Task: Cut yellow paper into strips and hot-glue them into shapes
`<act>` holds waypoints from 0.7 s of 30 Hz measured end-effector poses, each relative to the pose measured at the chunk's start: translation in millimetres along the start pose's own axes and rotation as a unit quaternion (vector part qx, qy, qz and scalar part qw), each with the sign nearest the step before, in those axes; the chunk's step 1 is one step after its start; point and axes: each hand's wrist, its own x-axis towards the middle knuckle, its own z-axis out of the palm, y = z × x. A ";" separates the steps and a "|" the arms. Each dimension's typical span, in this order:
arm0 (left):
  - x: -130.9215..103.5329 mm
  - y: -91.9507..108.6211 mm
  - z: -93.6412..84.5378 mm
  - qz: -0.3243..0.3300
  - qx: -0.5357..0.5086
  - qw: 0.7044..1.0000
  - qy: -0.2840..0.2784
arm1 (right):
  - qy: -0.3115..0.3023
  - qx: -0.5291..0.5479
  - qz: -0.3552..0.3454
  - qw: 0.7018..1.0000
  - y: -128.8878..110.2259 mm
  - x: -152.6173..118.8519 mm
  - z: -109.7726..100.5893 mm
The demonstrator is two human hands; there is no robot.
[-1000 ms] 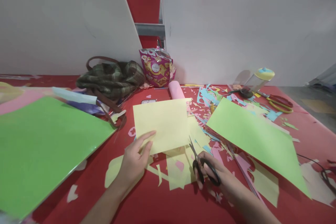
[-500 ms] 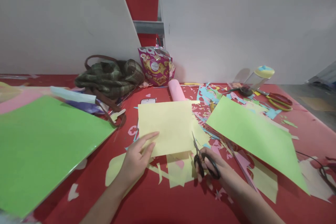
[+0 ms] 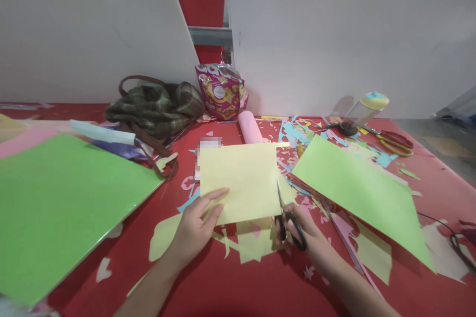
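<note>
A pale yellow sheet of paper (image 3: 241, 178) is held up over the red table. Its lower left corner is pinched by my left hand (image 3: 199, 223), thumb and a finger on top. My right hand (image 3: 303, 230) grips black-handled scissors (image 3: 298, 230), whose blades lie along the sheet's right edge, pointing away from me. A narrow yellow strip (image 3: 283, 144) sticks out at the sheet's far right corner. Beneath the sheet lie other yellow paper pieces (image 3: 255, 247), partly hidden.
Green sheets lie left (image 3: 74, 213) and right (image 3: 364, 193). Behind stand a plaid bag (image 3: 156, 106), a purple snack bag (image 3: 220, 91), a pink roll (image 3: 250, 127) and a clear jar (image 3: 366, 109). Red-and-yellow-handled scissors (image 3: 396, 142) lie at the right, near many paper scraps (image 3: 297, 133).
The yellow sheet and my left hand have shifted slightly right. The scissors have moved slightly up along the sheet's right edge, their handles closer together.
</note>
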 end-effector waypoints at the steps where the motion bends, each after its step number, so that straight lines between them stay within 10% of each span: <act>1: -0.1 0.1 0.0 0.000 0.001 1.000 0.000 | 0.003 -0.005 -0.002 1.000 1.3 0.5 -0.4; 21: -0.6 1.0 1.9 -0.026 -0.030 0.999 0.007 | 0.037 -0.001 -0.001 0.999 1.8 2.4 5.1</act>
